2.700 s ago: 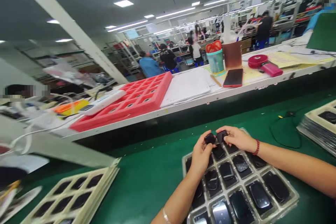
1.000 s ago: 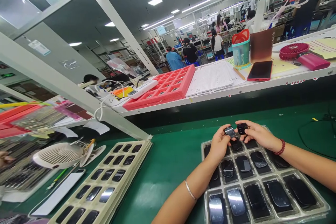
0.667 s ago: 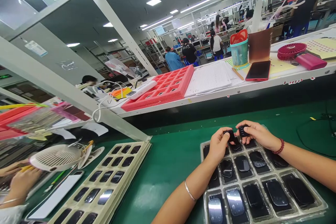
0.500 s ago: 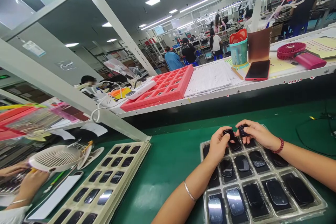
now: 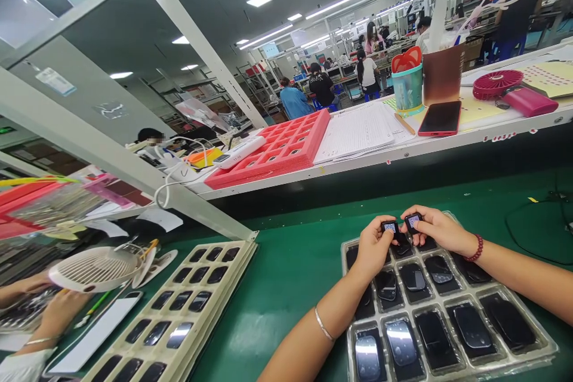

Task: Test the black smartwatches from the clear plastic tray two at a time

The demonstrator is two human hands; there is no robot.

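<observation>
My left hand [image 5: 374, 245] grips a small black smartwatch body [image 5: 390, 227] between thumb and fingers, its lit screen showing what looks like a QR code. Close beside it, my right hand [image 5: 433, 228] pinches a second watch body [image 5: 413, 222] with a similar lit pattern. Both are held above the far rows of a clear plastic tray [image 5: 403, 315]. In the tray's pockets lie several dark, glossy watch units [image 5: 433, 333], their screens black. My fingers cover parts of both held pieces and some pockets beneath.
Left of me stand stacked cream trays [image 5: 179, 310] of dark units. Farther left, a person's hands [image 5: 56, 310] work near a white fan [image 5: 96, 268]. A shelf ahead bears a red foam tray [image 5: 286, 158], papers [image 5: 358, 131] and a phone [image 5: 441, 118]. Cables [image 5: 532, 233] lie at right.
The screens of both held watch bodies now show bright code patterns; before, they were dark, with faint marks on the right one. My hands have barely moved.
</observation>
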